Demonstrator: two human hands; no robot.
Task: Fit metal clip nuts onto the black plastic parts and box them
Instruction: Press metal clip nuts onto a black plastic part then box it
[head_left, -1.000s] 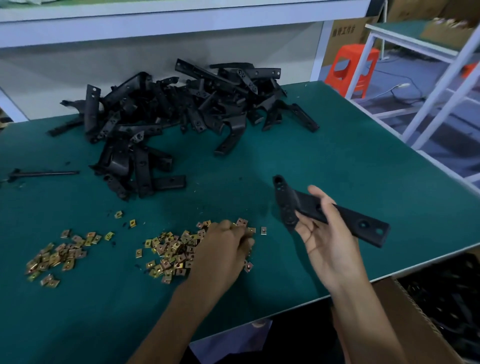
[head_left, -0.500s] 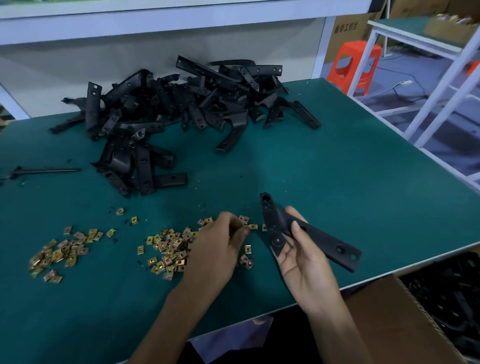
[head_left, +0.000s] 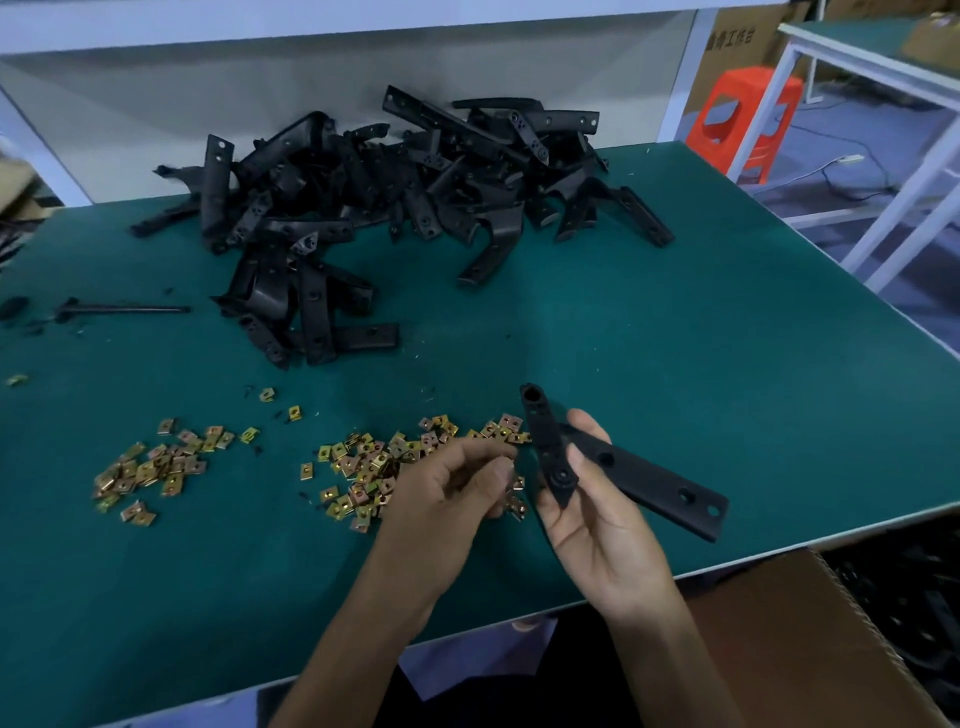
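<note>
My right hand (head_left: 592, 514) holds a black plastic part (head_left: 639, 475), an angled strap with holes, just above the table's front edge. My left hand (head_left: 452, 488) hovers over the nearer heap of brass-coloured clip nuts (head_left: 374, 465), fingers curled with the fingertips pinched together; a clip nut between them is hidden, so I cannot tell what they hold. A second heap of clip nuts (head_left: 156, 467) lies to the left. A big pile of black plastic parts (head_left: 395, 197) fills the back of the green table (head_left: 675, 364).
A cardboard box (head_left: 810, 639) with black parts inside stands below the table's front right corner. A thin black rod (head_left: 119, 310) lies at the left. Beyond the right edge are a white frame table and an orange stool (head_left: 743, 119).
My right hand has brought the black part left and nearer to my left hand. My left hand has lifted off the heap of clip nuts with its fingertips pinched.
</note>
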